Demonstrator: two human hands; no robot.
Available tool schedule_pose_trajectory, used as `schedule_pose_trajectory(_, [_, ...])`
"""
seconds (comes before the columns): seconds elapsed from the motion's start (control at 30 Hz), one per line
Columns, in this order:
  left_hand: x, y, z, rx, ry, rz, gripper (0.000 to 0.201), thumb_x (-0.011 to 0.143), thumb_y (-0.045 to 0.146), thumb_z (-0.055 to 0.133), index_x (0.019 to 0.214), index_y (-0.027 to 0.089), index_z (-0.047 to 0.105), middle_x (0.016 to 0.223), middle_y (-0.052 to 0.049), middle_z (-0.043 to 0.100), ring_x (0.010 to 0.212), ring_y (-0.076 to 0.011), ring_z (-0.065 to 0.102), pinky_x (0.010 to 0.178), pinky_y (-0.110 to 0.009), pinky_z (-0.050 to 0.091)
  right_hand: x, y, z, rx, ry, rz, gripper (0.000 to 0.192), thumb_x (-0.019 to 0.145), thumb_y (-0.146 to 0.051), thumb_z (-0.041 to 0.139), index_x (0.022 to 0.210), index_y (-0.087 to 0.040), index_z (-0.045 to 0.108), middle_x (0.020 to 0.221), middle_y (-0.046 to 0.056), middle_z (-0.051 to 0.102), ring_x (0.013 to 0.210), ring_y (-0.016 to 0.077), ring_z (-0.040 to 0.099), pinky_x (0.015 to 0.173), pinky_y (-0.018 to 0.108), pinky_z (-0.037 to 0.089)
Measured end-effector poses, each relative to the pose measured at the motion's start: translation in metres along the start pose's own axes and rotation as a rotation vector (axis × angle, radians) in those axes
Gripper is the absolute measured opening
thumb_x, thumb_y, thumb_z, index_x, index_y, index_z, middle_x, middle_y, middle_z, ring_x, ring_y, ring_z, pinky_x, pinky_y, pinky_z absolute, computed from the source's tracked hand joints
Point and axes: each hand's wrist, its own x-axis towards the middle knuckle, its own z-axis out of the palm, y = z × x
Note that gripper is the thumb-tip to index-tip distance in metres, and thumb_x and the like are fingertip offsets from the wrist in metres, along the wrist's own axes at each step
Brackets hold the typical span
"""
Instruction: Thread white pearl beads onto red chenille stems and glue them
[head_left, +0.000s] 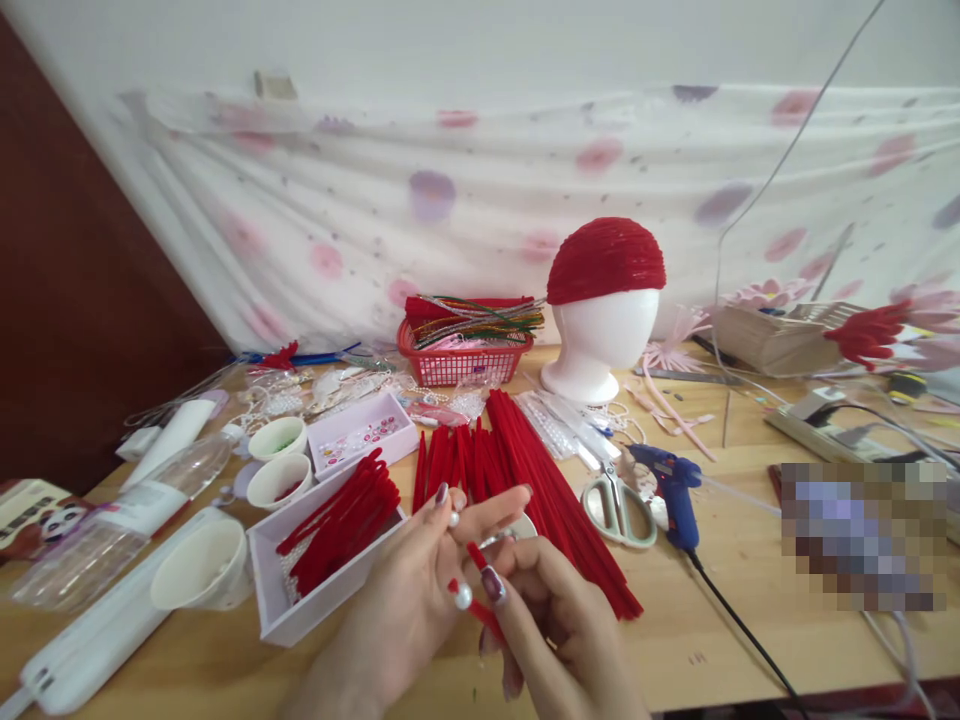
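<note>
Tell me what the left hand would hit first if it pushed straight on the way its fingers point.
The left hand points up and right, so it would probably first meet the loose red pipe cleaners lying just beyond its fingertips; depth is hard to judge here.

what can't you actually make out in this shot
All in the head view:
- Pixelated block at the right: whatever lies there is blurred out.
- Short red piece between the left hand and right hand: the fingers hide most of it.
- Small round things in the pink tray: too small to tell.
- Glue gun cord: cut off by the bottom edge.
</note>
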Motion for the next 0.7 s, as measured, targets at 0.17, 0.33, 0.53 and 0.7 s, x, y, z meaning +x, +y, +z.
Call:
schedule_pose_trajectory(0.17, [-0.007,-0.001,0.009,0.029,0.002,-0.1,0.04,0.068,0.045,0.084,0.081,0.022,0.053,0.095,-0.004,0.078,0.054,-0.0157,0.066,0.049,-0.025,0.048,0.001,-0.005,0.005,-0.021,0.033,-0.052,0.046,0.089,-0.065,0.056,0.081,-0.02,0.055,0.058,-0.004,0.052,0.041,0.0047,0.038,0.038,0.015,0.033])
schedule_pose_trajectory(0.33, [-0.009,0.002,0.016,0.119,-0.026,-0.057,0.047,0.066,0.051,0.084,0.078,0.022,0.049,0.094,-0.005,0.077,0.061,-0.0182,0.069,0.045,-0.023,0.041,0.0,-0.001,0.006,0.0,0.021,-0.042,0.042,0.091,-0.059,0.057,0.084,-0.018,0.058,0.06,-0.004,0.054,0.04,0.0033,0.037,0.037,0.015,0.031])
schedule_pose_trajectory(0.53, [-0.005,-0.004,0.007,0.137,-0.051,-0.001,0.049,0.07,0.055,0.08,0.075,0.021,0.045,0.091,-0.008,0.076,0.073,-0.0208,0.07,0.048,-0.023,0.043,0.001,0.001,0.006,0.052,0.018,-0.012,0.046,0.088,-0.062,0.059,0.083,-0.017,0.057,0.059,-0.004,0.055,0.039,0.0023,0.037,0.036,0.014,0.031])
schedule_pose_trajectory(0.7, [-0.007,-0.003,0.007,0.174,-0.064,0.03,0.045,0.075,0.051,0.078,0.077,0.02,0.045,0.095,-0.011,0.076,0.076,-0.0212,0.071,0.05,-0.022,0.045,0.001,0.002,0.005,0.082,0.007,-0.013,0.049,0.087,-0.065,0.059,0.082,-0.016,0.057,0.06,-0.003,0.056,0.037,0.0019,0.036,0.034,0.014,0.029])
